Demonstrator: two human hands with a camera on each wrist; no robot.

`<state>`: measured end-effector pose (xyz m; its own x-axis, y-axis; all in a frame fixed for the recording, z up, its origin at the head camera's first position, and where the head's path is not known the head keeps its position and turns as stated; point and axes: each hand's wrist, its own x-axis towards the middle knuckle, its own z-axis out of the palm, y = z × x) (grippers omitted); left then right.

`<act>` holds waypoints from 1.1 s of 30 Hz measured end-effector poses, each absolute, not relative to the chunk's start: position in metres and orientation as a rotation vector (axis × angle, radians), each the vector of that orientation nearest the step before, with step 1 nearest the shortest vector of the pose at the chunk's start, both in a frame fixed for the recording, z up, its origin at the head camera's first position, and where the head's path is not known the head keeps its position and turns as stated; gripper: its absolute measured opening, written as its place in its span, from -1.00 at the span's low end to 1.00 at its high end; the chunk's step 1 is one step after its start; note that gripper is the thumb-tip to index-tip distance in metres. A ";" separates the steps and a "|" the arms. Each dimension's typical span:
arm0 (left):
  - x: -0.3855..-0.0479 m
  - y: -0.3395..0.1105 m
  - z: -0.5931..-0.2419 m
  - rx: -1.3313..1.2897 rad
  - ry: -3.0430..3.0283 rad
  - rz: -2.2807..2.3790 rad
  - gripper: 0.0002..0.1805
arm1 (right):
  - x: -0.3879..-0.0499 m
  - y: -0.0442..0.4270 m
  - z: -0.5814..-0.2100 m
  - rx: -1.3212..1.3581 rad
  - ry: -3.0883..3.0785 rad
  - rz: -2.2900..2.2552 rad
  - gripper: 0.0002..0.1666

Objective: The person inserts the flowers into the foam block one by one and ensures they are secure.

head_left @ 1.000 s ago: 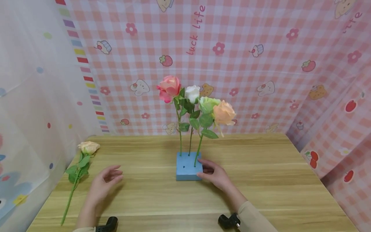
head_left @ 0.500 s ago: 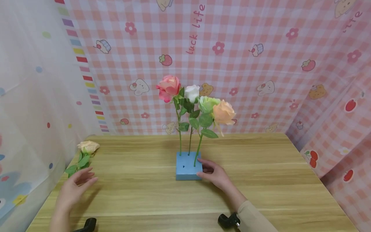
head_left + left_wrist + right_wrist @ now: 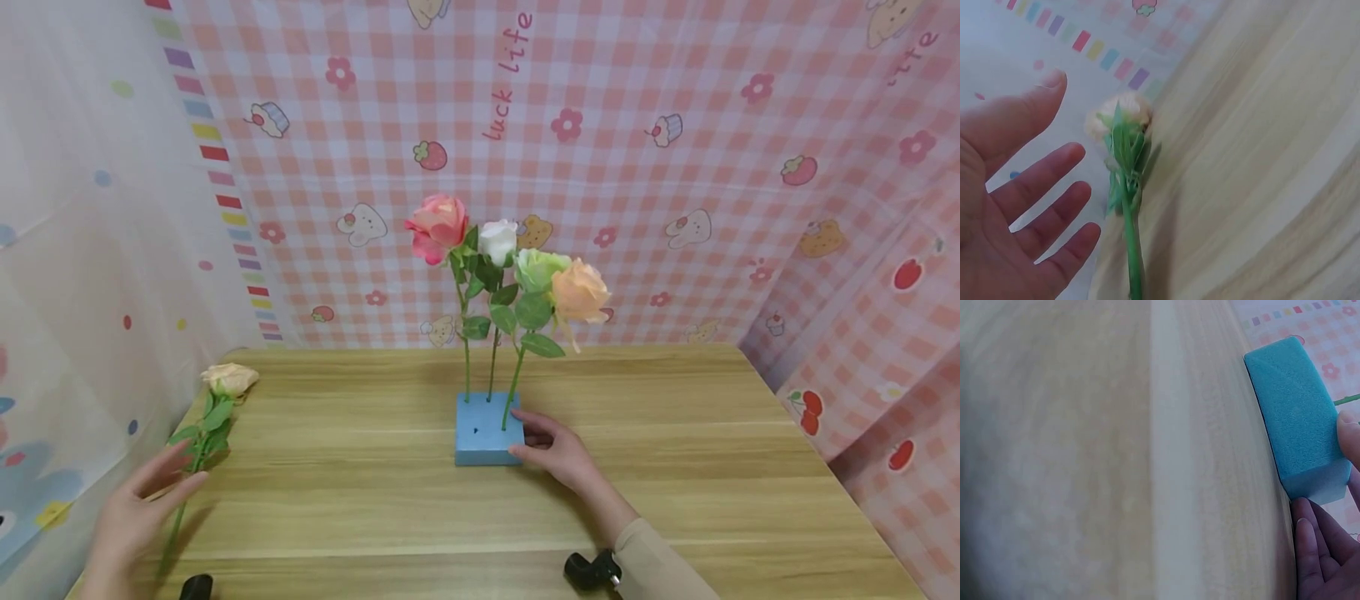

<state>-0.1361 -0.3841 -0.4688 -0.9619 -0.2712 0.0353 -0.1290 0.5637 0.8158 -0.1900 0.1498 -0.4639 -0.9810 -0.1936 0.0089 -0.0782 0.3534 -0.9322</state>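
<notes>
A cream artificial rose [image 3: 228, 381] lies on the left side of the table, its leafy green stem [image 3: 1130, 244] pointing toward the person. The left hand [image 3: 142, 508] hovers over that stem with fingers spread and nothing in them. At the table's middle, the right hand [image 3: 558, 454] holds the right side of a blue foam block [image 3: 487, 457], thumb at the near corner. Stems stand upright in the block, topped by a pink rose [image 3: 438, 229], a white rose [image 3: 498, 242], a green rose [image 3: 538, 271] and a peach rose [image 3: 580, 291]. One bare hole shows on top.
Below sits a wood-grain table [image 3: 360, 517]. A pink checked cloth [image 3: 637, 183] hangs behind it, and a white dotted curtain [image 3: 67, 275] runs along the left edge. Black wrist-camera mounts [image 3: 591, 572] are near both wrists.
The left hand has moved left across the table, from open wood to above the cream rose's stem. The right hand and the block have stayed put.
</notes>
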 end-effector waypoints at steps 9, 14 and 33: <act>-0.135 -0.392 -0.480 0.429 -2.650 -1.352 -0.11 | -0.190 0.149 -0.463 -0.256 2.493 -1.719 -0.37; -0.137 -0.393 -0.485 0.442 -2.727 -1.303 -0.06 | -0.194 0.150 -0.470 -0.261 2.495 -1.727 -0.37; -0.144 -0.406 -0.494 0.197 -2.970 -1.052 -0.17 | -0.189 0.149 -0.464 -0.254 2.508 -1.716 -0.39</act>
